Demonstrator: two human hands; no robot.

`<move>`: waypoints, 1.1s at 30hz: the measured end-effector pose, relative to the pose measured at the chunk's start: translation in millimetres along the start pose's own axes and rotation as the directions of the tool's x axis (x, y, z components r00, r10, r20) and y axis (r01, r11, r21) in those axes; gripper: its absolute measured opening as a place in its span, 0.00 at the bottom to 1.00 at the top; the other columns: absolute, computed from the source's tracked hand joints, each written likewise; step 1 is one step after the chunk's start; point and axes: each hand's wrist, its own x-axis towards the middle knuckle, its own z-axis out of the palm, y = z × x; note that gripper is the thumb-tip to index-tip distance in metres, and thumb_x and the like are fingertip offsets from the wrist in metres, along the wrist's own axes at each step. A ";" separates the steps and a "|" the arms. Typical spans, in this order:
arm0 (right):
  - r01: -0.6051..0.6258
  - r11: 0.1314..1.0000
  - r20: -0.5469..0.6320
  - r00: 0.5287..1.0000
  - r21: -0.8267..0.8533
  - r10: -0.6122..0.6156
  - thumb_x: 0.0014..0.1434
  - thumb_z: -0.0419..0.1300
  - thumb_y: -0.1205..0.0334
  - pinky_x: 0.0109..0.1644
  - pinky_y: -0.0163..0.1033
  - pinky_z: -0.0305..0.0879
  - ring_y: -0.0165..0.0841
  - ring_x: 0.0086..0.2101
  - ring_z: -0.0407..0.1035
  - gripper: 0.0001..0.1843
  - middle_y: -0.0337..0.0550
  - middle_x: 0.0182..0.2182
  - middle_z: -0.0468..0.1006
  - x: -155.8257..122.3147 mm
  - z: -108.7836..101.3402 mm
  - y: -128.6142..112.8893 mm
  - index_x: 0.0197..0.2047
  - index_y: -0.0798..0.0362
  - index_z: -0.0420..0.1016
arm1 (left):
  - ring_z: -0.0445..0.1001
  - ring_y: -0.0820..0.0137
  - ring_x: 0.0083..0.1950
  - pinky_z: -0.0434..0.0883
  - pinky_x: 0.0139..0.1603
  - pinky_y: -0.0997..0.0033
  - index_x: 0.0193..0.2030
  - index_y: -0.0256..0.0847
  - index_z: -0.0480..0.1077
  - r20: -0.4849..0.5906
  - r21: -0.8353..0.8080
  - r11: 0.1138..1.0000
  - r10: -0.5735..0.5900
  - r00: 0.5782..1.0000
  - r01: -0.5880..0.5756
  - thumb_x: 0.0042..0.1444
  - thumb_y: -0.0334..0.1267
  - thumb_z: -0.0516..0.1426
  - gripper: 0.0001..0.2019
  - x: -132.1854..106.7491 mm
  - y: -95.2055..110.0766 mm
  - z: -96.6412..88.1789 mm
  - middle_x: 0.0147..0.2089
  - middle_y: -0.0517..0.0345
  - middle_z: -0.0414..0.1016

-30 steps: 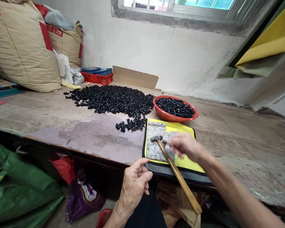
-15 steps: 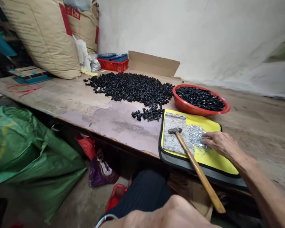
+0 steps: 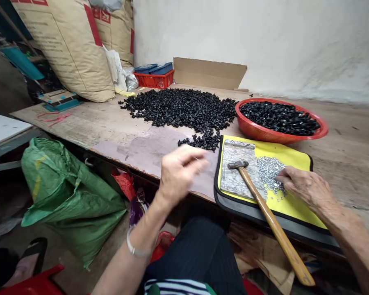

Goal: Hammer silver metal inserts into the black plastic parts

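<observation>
Small silver pieces (image 3: 269, 174) are being touched by the fingertips of the right hand (image 3: 304, 188), which is being held low and half open over a yellow mat (image 3: 295, 157), gripping nothing. The left hand (image 3: 181, 172) is being held up over the desk (image 3: 123, 141), blurred, its fingers loosely curled; whether anything is pinched there cannot be told. A hammer (image 3: 272, 219) is lying across a stone slab (image 3: 233, 176), just beside the silver pieces. Black plastic pieces (image 3: 178, 108) are lying heaped on the desk and filling a red bowl (image 3: 258, 132) beyond the mat.
</observation>
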 end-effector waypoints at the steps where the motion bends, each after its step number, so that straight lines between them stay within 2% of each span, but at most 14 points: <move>1: -0.002 1.000 -0.014 1.000 0.016 0.002 0.54 0.55 0.60 0.30 0.37 0.52 0.34 0.28 0.65 0.05 0.48 0.29 0.75 -0.9 0.5 1.2 0.31 0.51 0.70 | 0.70 0.70 0.35 0.69 0.37 0.68 0.34 0.41 0.76 0.011 0.051 0.999 0.016 1.000 -0.016 0.42 0.28 0.61 0.10 17.1 -6.7 0.8 0.32 0.59 0.71; 4: -0.025 0.998 -0.058 0.998 0.060 0.029 0.54 0.55 0.62 0.32 0.36 0.55 0.33 0.29 0.66 0.04 0.47 0.30 0.76 -4.1 1.6 5.2 0.32 0.51 0.69 | 0.69 0.68 0.38 0.67 0.45 0.65 0.31 0.37 0.75 0.042 0.214 0.975 0.049 0.998 -0.057 0.37 0.22 0.61 0.12 54.5 -26.1 -3.7 0.33 0.58 0.70; 5: -0.041 0.996 -0.078 0.996 0.075 0.047 0.54 0.55 0.62 0.32 0.36 0.55 0.34 0.29 0.67 0.03 0.47 0.30 0.76 -5.2 1.6 6.4 0.33 0.51 0.69 | 0.68 0.68 0.38 0.66 0.46 0.64 0.34 0.37 0.75 0.094 0.394 0.910 0.097 0.991 -0.127 0.38 0.23 0.60 0.13 63.0 -32.4 -5.2 0.34 0.57 0.70; 7: -0.065 0.993 -0.122 0.990 0.095 0.077 0.52 0.56 0.63 0.32 0.36 0.56 0.35 0.29 0.68 0.04 0.45 0.28 0.76 -7.5 0.6 8.4 0.34 0.51 0.70 | 0.68 0.66 0.40 0.65 0.48 0.63 0.41 0.38 0.74 0.203 0.599 0.764 0.147 0.968 -0.241 0.42 0.26 0.60 0.16 74.7 -43.2 -5.4 0.37 0.55 0.69; 9: -0.068 0.993 -0.164 0.983 0.100 0.084 0.51 0.57 0.62 0.32 0.37 0.57 0.36 0.29 0.69 0.05 0.44 0.27 0.75 -10.3 -2.3 8.8 0.33 0.50 0.70 | 0.66 0.64 0.42 0.65 0.47 0.63 0.43 0.40 0.74 0.285 0.701 0.635 0.170 0.943 -0.326 0.44 0.30 0.60 0.16 80.0 -50.7 -1.3 0.37 0.55 0.68; 11: -0.054 0.993 -0.195 0.978 0.106 0.074 0.50 0.57 0.60 0.32 0.38 0.57 0.38 0.29 0.70 0.06 0.44 0.25 0.75 -14.7 -7.5 6.1 0.33 0.49 0.70 | 0.66 0.64 0.41 0.65 0.44 0.64 0.40 0.42 0.74 0.332 0.748 0.556 0.161 0.930 -0.363 0.44 0.32 0.61 0.13 80.2 -54.6 5.1 0.34 0.56 0.66; 14: -0.008 0.984 -0.264 0.963 0.176 0.055 0.49 0.55 0.57 0.32 0.39 0.59 0.37 0.26 0.69 0.07 0.42 0.22 0.74 -27.6 -19.4 -7.5 0.31 0.49 0.70 | 0.66 0.66 0.36 0.65 0.38 0.67 0.35 0.42 0.75 0.380 0.753 0.529 0.135 0.915 -0.391 0.44 0.30 0.60 0.09 74.1 -56.2 14.2 0.32 0.57 0.64; 17: 0.125 0.956 -0.387 0.922 0.266 -0.013 0.49 0.52 0.55 0.30 0.38 0.60 0.34 0.22 0.68 0.08 0.41 0.19 0.73 -48.9 -32.1 -33.7 0.29 0.50 0.69 | 0.66 0.67 0.35 0.64 0.36 0.68 0.33 0.42 0.74 0.452 0.699 0.548 0.160 0.878 -0.459 0.45 0.27 0.58 0.09 63.6 -55.6 21.7 0.32 0.57 0.64; 20: 0.311 0.889 -0.435 0.888 0.335 -0.147 0.53 0.51 0.54 0.27 0.36 0.60 0.31 0.20 0.67 0.11 0.40 0.18 0.72 -72.2 -38.2 -64.8 0.27 0.51 0.68 | 0.66 0.68 0.36 0.65 0.37 0.69 0.39 0.42 0.74 0.561 0.628 0.548 0.174 0.810 -0.553 0.46 0.25 0.56 0.14 53.1 -53.7 28.2 0.34 0.56 0.65; 23: 0.422 0.828 -0.438 0.865 0.369 -0.246 0.57 0.50 0.57 0.26 0.34 0.60 0.29 0.20 0.67 0.10 0.38 0.20 0.72 -88.7 -34.8 -87.3 0.28 0.51 0.67 | 0.67 0.69 0.37 0.66 0.39 0.70 0.45 0.44 0.73 0.636 0.570 0.563 0.160 0.755 -0.599 0.46 0.25 0.56 0.19 46.4 -51.9 31.1 0.36 0.56 0.66; 26: 0.456 0.803 -0.447 0.852 0.382 -0.271 0.58 0.49 0.59 0.25 0.33 0.59 0.28 0.19 0.65 0.09 0.37 0.20 0.71 -97.0 -25.7 -95.4 0.28 0.50 0.66 | 0.67 0.70 0.38 0.66 0.39 0.71 0.45 0.43 0.73 0.625 0.547 0.606 0.165 0.763 -0.578 0.44 0.25 0.58 0.19 43.3 -51.1 29.6 0.37 0.57 0.65; 28: 0.461 0.796 -0.452 0.851 0.394 -0.269 0.59 0.50 0.59 0.24 0.33 0.59 0.28 0.19 0.64 0.10 0.36 0.19 0.70 -100.3 -19.5 -96.3 0.28 0.50 0.66 | 0.67 0.69 0.38 0.66 0.39 0.71 0.45 0.44 0.73 0.613 0.555 0.603 0.170 0.771 -0.574 0.45 0.26 0.58 0.18 41.5 -49.9 28.8 0.38 0.57 0.65; 30: 0.458 0.784 -0.443 0.857 0.419 -0.264 0.59 0.50 0.59 0.24 0.33 0.59 0.27 0.18 0.64 0.09 0.36 0.19 0.70 -103.5 -14.6 -97.2 0.28 0.50 0.65 | 0.67 0.69 0.38 0.65 0.37 0.70 0.44 0.45 0.74 0.633 0.575 0.556 0.162 0.757 -0.600 0.47 0.27 0.57 0.16 39.4 -47.3 30.3 0.40 0.55 0.64; 33: 0.441 0.769 -0.418 0.874 0.463 -0.249 0.59 0.50 0.59 0.24 0.33 0.59 0.28 0.19 0.64 0.09 0.36 0.20 0.70 -109.1 -10.4 -101.6 0.28 0.50 0.65 | 0.67 0.69 0.36 0.62 0.32 0.70 0.38 0.45 0.75 0.691 0.598 0.462 0.117 0.713 -0.655 0.51 0.30 0.54 0.11 37.4 -42.8 37.3 0.42 0.53 0.64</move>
